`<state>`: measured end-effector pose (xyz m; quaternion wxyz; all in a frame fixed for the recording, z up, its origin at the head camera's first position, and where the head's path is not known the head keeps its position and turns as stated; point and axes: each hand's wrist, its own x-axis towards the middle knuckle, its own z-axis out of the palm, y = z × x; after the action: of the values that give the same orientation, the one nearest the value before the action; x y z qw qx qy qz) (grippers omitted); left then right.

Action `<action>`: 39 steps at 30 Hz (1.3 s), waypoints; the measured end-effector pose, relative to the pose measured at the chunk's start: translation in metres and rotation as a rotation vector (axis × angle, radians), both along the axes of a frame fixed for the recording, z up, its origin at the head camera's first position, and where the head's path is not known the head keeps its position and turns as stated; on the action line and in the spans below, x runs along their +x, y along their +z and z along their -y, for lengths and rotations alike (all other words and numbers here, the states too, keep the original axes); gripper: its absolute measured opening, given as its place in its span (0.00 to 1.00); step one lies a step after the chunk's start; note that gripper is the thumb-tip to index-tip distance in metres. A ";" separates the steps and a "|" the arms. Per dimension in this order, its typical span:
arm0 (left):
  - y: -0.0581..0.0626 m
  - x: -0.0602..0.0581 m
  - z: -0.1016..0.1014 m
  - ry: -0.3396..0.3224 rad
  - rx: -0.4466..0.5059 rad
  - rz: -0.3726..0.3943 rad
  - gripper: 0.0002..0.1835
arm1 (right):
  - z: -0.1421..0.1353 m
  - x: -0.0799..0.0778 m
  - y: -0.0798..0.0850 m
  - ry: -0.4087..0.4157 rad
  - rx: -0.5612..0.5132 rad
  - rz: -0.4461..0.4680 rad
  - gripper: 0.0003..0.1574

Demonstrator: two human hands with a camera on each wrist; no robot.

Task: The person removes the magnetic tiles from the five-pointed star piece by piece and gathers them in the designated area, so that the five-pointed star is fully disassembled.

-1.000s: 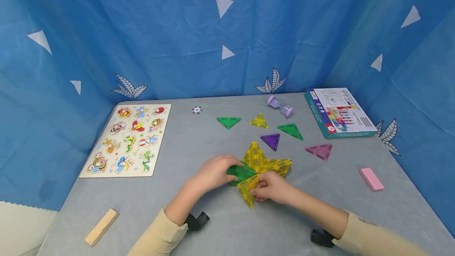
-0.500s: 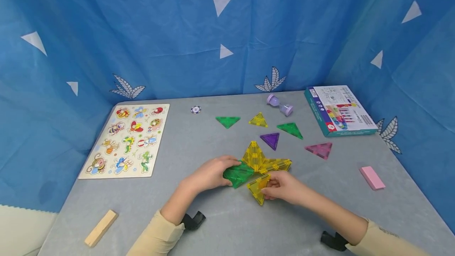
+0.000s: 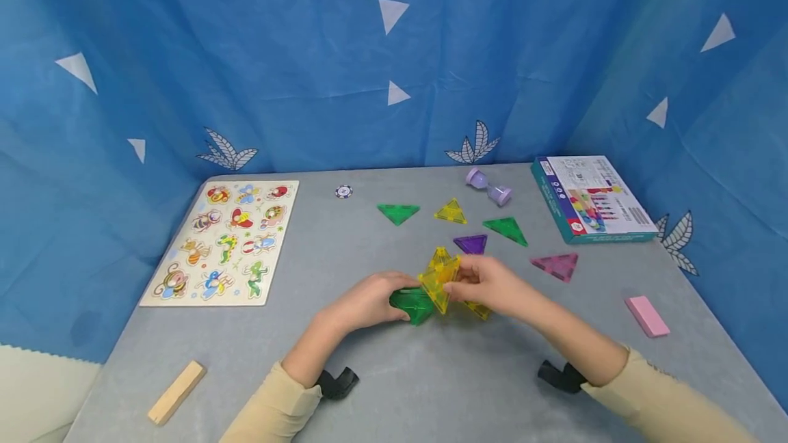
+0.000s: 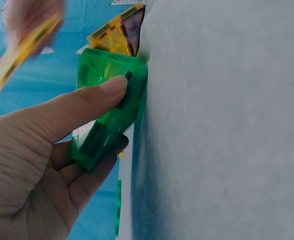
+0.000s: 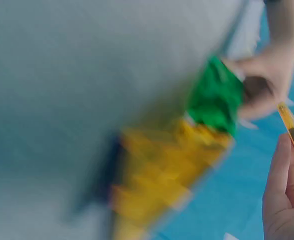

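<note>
My left hand grips a block of green translucent magnetic tiles on the table, thumb on the near side in the left wrist view. A yellow triangular magnetic tile is pinched between the thumb and fingers of my right hand; the left wrist view shows it apart from the green block. Behind it, partly covered by that tile and hand, stand joined yellow tiles beside the green block. The right wrist view is blurred over these pieces. A purple triangle tile lies just beyond my right hand.
Loose green, yellow and pink triangle tiles lie farther back. An hourglass and a box are at the back right. An insect puzzle board lies left, a wooden block front left, a pink block right.
My right hand has pulled the yellow tile off the near side of the group, then raised it and moved it back over the other yellow tiles. My left hand stays on the green tiles.
</note>
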<state>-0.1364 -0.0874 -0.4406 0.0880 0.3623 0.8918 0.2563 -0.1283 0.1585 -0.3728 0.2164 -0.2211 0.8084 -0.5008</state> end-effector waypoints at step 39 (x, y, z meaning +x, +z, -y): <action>0.010 0.006 -0.007 -0.002 -0.033 0.000 0.29 | 0.065 -0.109 0.032 0.068 0.198 -0.094 0.28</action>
<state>-0.1304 -0.0802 -0.4306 0.0943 0.3616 0.8955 0.2416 -0.2372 0.0935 -0.3408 0.2161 -0.2492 0.8551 -0.4001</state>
